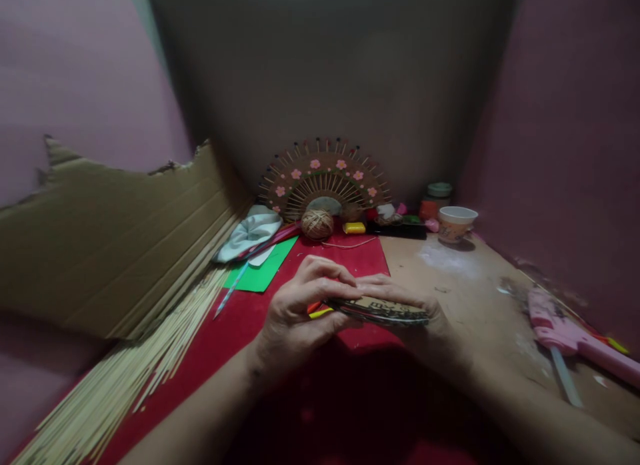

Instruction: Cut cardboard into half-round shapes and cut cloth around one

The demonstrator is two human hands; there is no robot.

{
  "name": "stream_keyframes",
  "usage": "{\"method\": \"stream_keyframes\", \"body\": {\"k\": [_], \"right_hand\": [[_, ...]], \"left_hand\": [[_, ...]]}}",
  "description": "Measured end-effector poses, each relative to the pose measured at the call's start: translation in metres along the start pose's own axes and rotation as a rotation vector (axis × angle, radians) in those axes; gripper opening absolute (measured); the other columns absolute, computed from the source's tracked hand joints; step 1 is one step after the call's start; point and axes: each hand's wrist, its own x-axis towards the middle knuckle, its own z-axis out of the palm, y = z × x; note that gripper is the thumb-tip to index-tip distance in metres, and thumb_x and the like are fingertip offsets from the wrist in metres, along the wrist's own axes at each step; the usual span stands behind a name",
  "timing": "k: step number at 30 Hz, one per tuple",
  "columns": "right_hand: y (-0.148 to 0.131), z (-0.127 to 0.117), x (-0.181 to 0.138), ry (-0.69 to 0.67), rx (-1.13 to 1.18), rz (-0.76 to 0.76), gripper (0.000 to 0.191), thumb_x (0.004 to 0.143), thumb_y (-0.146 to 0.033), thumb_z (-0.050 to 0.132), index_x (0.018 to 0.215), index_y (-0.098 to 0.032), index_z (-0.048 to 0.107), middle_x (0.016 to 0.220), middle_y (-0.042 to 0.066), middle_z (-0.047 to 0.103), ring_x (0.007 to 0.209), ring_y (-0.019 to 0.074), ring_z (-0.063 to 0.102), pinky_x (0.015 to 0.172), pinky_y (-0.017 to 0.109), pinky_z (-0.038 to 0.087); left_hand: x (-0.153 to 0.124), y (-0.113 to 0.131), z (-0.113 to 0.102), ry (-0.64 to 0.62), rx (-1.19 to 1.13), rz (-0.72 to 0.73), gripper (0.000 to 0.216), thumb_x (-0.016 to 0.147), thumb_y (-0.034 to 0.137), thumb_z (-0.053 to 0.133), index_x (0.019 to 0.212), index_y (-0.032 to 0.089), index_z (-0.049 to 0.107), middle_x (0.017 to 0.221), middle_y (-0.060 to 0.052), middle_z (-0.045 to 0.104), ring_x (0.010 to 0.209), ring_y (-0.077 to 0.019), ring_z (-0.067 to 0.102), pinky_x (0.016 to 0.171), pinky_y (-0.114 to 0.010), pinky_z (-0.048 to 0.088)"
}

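Between both hands, above the red cloth, is a flat cardboard piece (385, 309) with dark printed marks on top and a dark, layered-looking edge. It is seen almost edge-on, so its full shape does not show. My left hand (300, 301) pinches its left end, fingers above and thumb below. At the other end my right hand (425, 318) is closed around it, with fingers lying along the far edge; the right thumb is hidden. Just behind the left fingers, a bit of yellow and orange (320, 312) shows, too covered to name.
Thin wooden sticks (135, 378) lie at left beside a large cardboard sheet (115, 238). At the back stand a stick fan (327, 175) with pink flowers and a twine ball (317, 223). Green paper (263, 268) lies nearer. On the right are a cup (456, 225) and a pink glue gun (555, 328).
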Motion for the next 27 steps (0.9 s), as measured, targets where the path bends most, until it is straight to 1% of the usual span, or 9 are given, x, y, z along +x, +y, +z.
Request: {"method": "stream_keyframes", "body": {"k": [3, 7, 12, 15, 17, 19, 21, 24, 27], "right_hand": [[0.001, 0.000, -0.002, 0.019, -0.020, -0.048, 0.027, 0.078, -0.023, 0.064, 0.103, -0.034, 0.066, 0.109, 0.003, 0.063, 0.102, 0.0192, 0.059, 0.088, 0.036, 0.050], [0.002, 0.000, -0.003, 0.033, -0.077, -0.080, 0.029, 0.078, -0.021, 0.064, 0.103, -0.034, 0.065, 0.108, 0.002, 0.064, 0.101, 0.0188, 0.060, 0.089, 0.037, 0.050], [-0.001, 0.000, -0.002, 0.034, -0.146, -0.147, 0.035, 0.079, -0.018, 0.062, 0.107, -0.038, 0.063, 0.110, 0.000, 0.063, 0.102, 0.0160, 0.060, 0.088, 0.032, 0.050], [-0.003, -0.003, -0.002, 0.031, -0.214, -0.168, 0.036, 0.079, -0.017, 0.062, 0.111, -0.035, 0.061, 0.113, 0.002, 0.062, 0.104, 0.0170, 0.059, 0.090, 0.034, 0.049], [-0.005, -0.005, -0.002, 0.015, -0.283, -0.180, 0.038, 0.081, -0.016, 0.060, 0.115, -0.032, 0.059, 0.117, 0.004, 0.060, 0.108, 0.0181, 0.057, 0.093, 0.036, 0.047], [-0.005, -0.009, -0.002, 0.023, -0.365, -0.210, 0.039, 0.082, -0.015, 0.057, 0.118, -0.031, 0.057, 0.120, 0.005, 0.058, 0.110, 0.0182, 0.055, 0.095, 0.036, 0.046], [-0.003, -0.011, -0.001, 0.052, -0.436, -0.247, 0.040, 0.083, -0.015, 0.056, 0.120, -0.030, 0.055, 0.121, 0.006, 0.057, 0.110, 0.0182, 0.055, 0.095, 0.036, 0.047], [-0.001, -0.013, -0.001, 0.083, -0.503, -0.292, 0.041, 0.083, -0.015, 0.056, 0.121, -0.028, 0.054, 0.121, 0.007, 0.057, 0.110, 0.0188, 0.056, 0.094, 0.036, 0.048], [-0.002, -0.014, -0.002, 0.075, -0.566, -0.336, 0.041, 0.082, -0.017, 0.057, 0.122, -0.025, 0.054, 0.121, 0.009, 0.057, 0.110, 0.0200, 0.056, 0.092, 0.036, 0.049]], "left_hand": [[0.000, 0.000, -0.001, -0.001, -0.015, -0.001, 0.024, 0.070, 0.016, 0.070, 0.093, 0.024, 0.069, 0.093, -0.007, 0.062, 0.092, -0.0212, 0.054, 0.083, -0.039, 0.046], [0.001, 0.001, -0.003, -0.022, 0.020, 0.018, 0.024, 0.070, 0.018, 0.071, 0.092, 0.025, 0.069, 0.091, -0.006, 0.064, 0.092, -0.0208, 0.053, 0.086, -0.040, 0.044], [0.002, 0.002, -0.003, -0.026, 0.016, 0.021, 0.023, 0.070, 0.017, 0.070, 0.092, 0.025, 0.069, 0.092, -0.005, 0.064, 0.094, -0.0209, 0.052, 0.088, -0.041, 0.042], [0.000, -0.001, -0.001, -0.031, -0.004, -0.037, 0.026, 0.072, 0.018, 0.069, 0.097, 0.025, 0.067, 0.102, -0.007, 0.060, 0.101, -0.0224, 0.050, 0.090, -0.041, 0.042], [-0.001, -0.006, 0.001, 0.001, 0.010, -0.080, 0.038, 0.071, 0.019, 0.069, 0.108, 0.025, 0.061, 0.114, -0.008, 0.054, 0.112, -0.0245, 0.045, 0.095, -0.042, 0.039], [-0.002, -0.013, 0.003, 0.055, 0.078, -0.121, 0.056, 0.069, 0.020, 0.070, 0.121, 0.026, 0.050, 0.124, -0.009, 0.047, 0.119, -0.0257, 0.040, 0.100, -0.043, 0.035], [-0.001, -0.020, 0.003, 0.085, 0.185, -0.180, 0.065, 0.069, 0.019, 0.069, 0.127, 0.027, 0.041, 0.127, -0.009, 0.044, 0.118, -0.0249, 0.041, 0.101, -0.043, 0.033], [0.001, -0.024, 0.004, 0.066, 0.336, -0.195, 0.061, 0.071, 0.017, 0.066, 0.126, 0.026, 0.041, 0.121, -0.008, 0.047, 0.113, -0.0231, 0.044, 0.098, -0.042, 0.036], [0.001, -0.022, 0.006, 0.062, 0.443, -0.093, 0.050, 0.072, 0.015, 0.063, 0.119, 0.023, 0.047, 0.116, -0.008, 0.048, 0.112, -0.0230, 0.043, 0.097, -0.042, 0.036]]}}
